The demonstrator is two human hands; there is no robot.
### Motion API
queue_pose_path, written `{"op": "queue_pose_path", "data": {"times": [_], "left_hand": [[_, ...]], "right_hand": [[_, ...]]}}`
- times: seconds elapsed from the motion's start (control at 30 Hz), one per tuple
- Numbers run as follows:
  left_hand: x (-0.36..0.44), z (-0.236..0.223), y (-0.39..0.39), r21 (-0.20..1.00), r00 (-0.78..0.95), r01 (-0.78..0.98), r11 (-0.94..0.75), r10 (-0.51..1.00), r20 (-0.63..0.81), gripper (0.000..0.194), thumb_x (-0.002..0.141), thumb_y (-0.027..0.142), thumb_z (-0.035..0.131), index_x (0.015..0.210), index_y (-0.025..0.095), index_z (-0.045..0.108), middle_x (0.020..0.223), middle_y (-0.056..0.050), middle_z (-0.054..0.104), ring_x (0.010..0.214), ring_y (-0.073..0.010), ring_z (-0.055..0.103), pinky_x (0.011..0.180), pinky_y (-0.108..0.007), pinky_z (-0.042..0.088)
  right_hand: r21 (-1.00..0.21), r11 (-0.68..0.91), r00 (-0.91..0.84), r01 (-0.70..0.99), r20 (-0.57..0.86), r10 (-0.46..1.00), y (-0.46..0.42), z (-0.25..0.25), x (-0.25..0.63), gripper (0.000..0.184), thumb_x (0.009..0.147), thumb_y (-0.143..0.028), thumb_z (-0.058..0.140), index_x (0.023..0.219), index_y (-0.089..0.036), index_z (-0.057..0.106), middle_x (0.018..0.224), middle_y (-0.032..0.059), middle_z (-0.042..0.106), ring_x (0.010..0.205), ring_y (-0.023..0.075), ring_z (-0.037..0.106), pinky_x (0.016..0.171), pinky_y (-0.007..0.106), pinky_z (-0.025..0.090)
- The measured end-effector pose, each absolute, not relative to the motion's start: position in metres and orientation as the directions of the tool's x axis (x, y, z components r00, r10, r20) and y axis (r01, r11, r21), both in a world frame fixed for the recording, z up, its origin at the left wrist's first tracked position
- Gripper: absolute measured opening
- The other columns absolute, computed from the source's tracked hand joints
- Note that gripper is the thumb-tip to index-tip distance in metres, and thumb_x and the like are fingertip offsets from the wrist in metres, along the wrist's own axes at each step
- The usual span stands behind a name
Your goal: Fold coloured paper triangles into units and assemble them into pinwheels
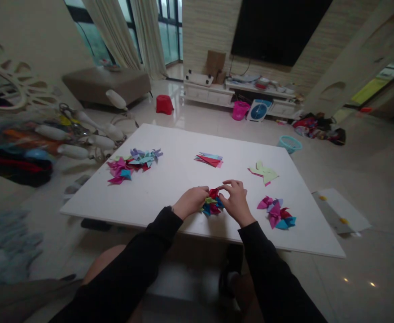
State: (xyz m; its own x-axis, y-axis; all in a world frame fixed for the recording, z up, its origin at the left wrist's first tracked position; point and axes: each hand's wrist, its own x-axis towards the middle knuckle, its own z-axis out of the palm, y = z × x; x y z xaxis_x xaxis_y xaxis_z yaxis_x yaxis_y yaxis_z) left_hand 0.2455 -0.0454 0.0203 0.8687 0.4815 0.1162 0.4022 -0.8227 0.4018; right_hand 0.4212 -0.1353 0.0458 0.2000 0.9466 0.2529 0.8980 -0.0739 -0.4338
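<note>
the red folded paper (pixel 213 193) is between your two hands near the front edge of the table (pixel 173 179), on a cluster of blue, green and red folds (pixel 207 209). your left hand (pixel 190 202) pinches its left side, while your right hand (pixel 236 204) curves thumb and forefinger narrowly at the other, though i cannot tell whether they grip. beyond lie a flat stack (pixel 210 159), a pale green paper (pixel 266 173) to the right, and colourful piles at far left (pixel 120 169) and near right (pixel 275 214).
</note>
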Motion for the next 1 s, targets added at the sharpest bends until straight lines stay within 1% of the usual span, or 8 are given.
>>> {"op": "queue_pose_path", "data": {"times": [0.2, 0.4, 0.5, 0.57, 0.63, 0.7, 0.83, 1.0], "left_hand": [[0.252, 0.029, -0.048, 0.367, 0.876, 0.417, -0.831, 0.476, 0.082, 0.02, 0.092, 0.011, 0.051, 0.091, 0.016, 0.07, 0.1, -0.007, 0.069, 0.088, -0.0185, 0.067, 0.079, -0.027, 0.051], [0.243, 0.034, -0.047, 0.374, 0.867, 0.432, -0.821, 0.492, 0.078, 0.022, 0.091, 0.011, 0.049, 0.095, 0.016, 0.07, 0.101, -0.008, 0.068, 0.09, -0.0202, 0.066, 0.078, -0.028, 0.052], [0.236, 0.034, -0.047, 0.412, 0.861, 0.419, -0.809, 0.498, 0.104, 0.022, 0.089, 0.009, 0.051, 0.091, 0.017, 0.071, 0.1, -0.008, 0.067, 0.093, -0.0204, 0.066, 0.082, -0.029, 0.052], [0.232, 0.034, -0.047, 0.459, 0.845, 0.388, -0.799, 0.507, 0.169, 0.022, 0.088, 0.008, 0.052, 0.092, 0.018, 0.071, 0.106, -0.008, 0.067, 0.101, -0.0212, 0.065, 0.09, -0.031, 0.052], [0.227, 0.034, -0.047, 0.51, 0.808, 0.358, -0.782, 0.533, 0.251, 0.024, 0.086, 0.007, 0.053, 0.097, 0.019, 0.071, 0.115, -0.008, 0.067, 0.111, -0.0222, 0.062, 0.099, -0.033, 0.05], [0.223, 0.034, -0.044, 0.557, 0.767, 0.341, -0.757, 0.567, 0.301, 0.025, 0.086, 0.008, 0.053, 0.1, 0.019, 0.071, 0.12, -0.008, 0.065, 0.115, -0.0222, 0.061, 0.102, -0.035, 0.05], [0.217, 0.034, -0.038, 0.62, 0.721, 0.358, -0.698, 0.628, 0.291, 0.022, 0.088, 0.012, 0.053, 0.1, 0.018, 0.071, 0.117, -0.008, 0.064, 0.109, -0.0206, 0.064, 0.099, -0.034, 0.052], [0.217, 0.034, -0.032, 0.657, 0.694, 0.377, -0.653, 0.669, 0.268, 0.021, 0.089, 0.015, 0.054, 0.1, 0.017, 0.072, 0.114, -0.008, 0.064, 0.101, -0.0202, 0.065, 0.091, -0.034, 0.055]], "right_hand": [[-0.33, -0.072, 0.142, 0.941, 0.194, 0.971, -0.12, 0.042, 0.415, 0.013, 0.088, -0.023, 0.065, 0.094, -0.027, 0.076, 0.129, 0.0075, 0.064, 0.123, 0.0303, 0.043, 0.087, 0.043, 0.035], [-0.306, -0.076, 0.129, 0.949, 0.156, 0.979, -0.117, 0.037, 0.41, 0.013, 0.089, -0.025, 0.066, 0.083, -0.026, 0.077, 0.123, 0.0069, 0.068, 0.12, 0.0297, 0.044, 0.087, 0.044, 0.033], [-0.306, -0.047, 0.099, 0.951, 0.157, 0.983, -0.118, 0.037, 0.407, 0.017, 0.091, -0.027, 0.063, 0.083, -0.026, 0.079, 0.118, 0.0074, 0.07, 0.118, 0.0293, 0.045, 0.087, 0.044, 0.033], [-0.302, -0.047, 0.101, 0.952, 0.165, 0.981, -0.118, 0.038, 0.409, 0.019, 0.091, -0.027, 0.062, 0.081, -0.025, 0.079, 0.114, 0.0075, 0.071, 0.116, 0.0287, 0.046, 0.087, 0.044, 0.032], [-0.299, -0.082, 0.14, 0.951, 0.179, 0.974, -0.118, 0.038, 0.415, 0.02, 0.091, -0.026, 0.062, 0.081, -0.024, 0.078, 0.11, 0.0081, 0.072, 0.113, 0.0284, 0.047, 0.087, 0.044, 0.032], [-0.296, -0.152, 0.211, 0.943, 0.18, 0.961, -0.118, 0.036, 0.427, 0.02, 0.09, -0.027, 0.061, 0.081, -0.023, 0.078, 0.107, 0.0091, 0.072, 0.111, 0.0287, 0.048, 0.087, 0.044, 0.032], [-0.248, -0.297, 0.327, 0.922, 0.094, 0.94, -0.118, 0.026, 0.454, 0.019, 0.087, -0.029, 0.062, 0.081, -0.022, 0.079, 0.103, 0.0104, 0.071, 0.107, 0.0294, 0.048, 0.086, 0.044, 0.033], [-0.147, -0.367, 0.365, 0.919, -0.042, 0.93, -0.121, 0.012, 0.471, 0.017, 0.085, -0.029, 0.064, 0.084, -0.021, 0.079, 0.102, 0.0103, 0.071, 0.106, 0.03, 0.049, 0.087, 0.044, 0.034]]}}
